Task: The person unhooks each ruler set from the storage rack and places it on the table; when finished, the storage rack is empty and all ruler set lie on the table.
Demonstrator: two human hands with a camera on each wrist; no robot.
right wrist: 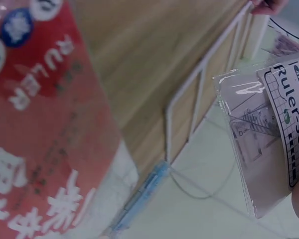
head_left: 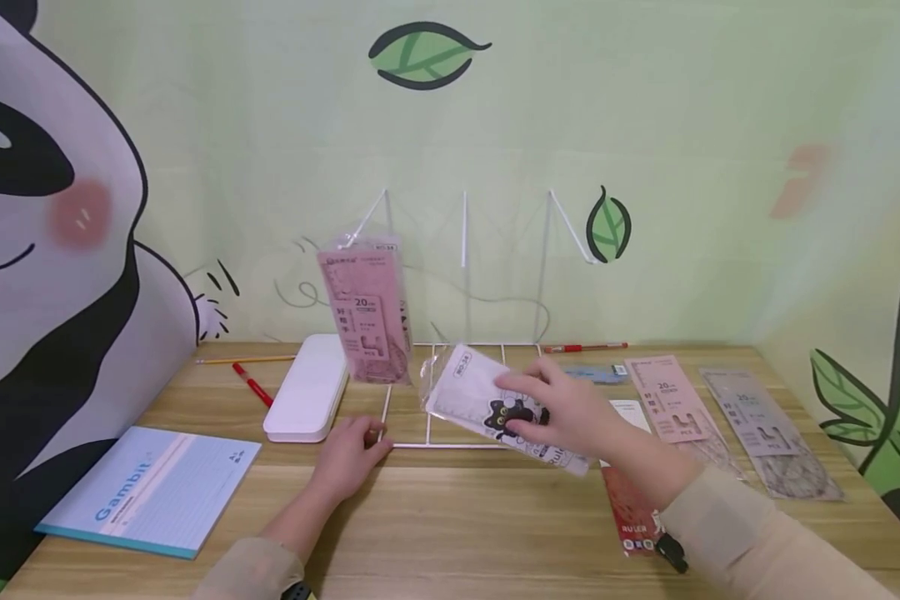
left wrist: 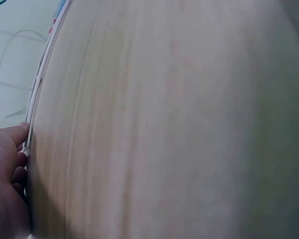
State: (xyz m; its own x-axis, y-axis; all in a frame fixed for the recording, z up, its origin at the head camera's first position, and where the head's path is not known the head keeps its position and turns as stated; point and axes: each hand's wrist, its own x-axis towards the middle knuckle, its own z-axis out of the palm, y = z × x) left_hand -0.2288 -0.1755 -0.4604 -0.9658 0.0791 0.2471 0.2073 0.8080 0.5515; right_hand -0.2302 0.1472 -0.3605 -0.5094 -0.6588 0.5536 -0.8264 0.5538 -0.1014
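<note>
Blue Gambit notebook lying at the near left of the wooden table. White pencil case beside it, a red pen and a yellow pencil just behind. Over on the right, a pink ruler pack and a grey ruler pack side by side, red pen along the wall.

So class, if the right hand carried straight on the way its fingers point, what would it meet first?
Probably the pink ruler pack hanging on the white wire rack, beyond the pack it holds; depth is unclear.
</note>
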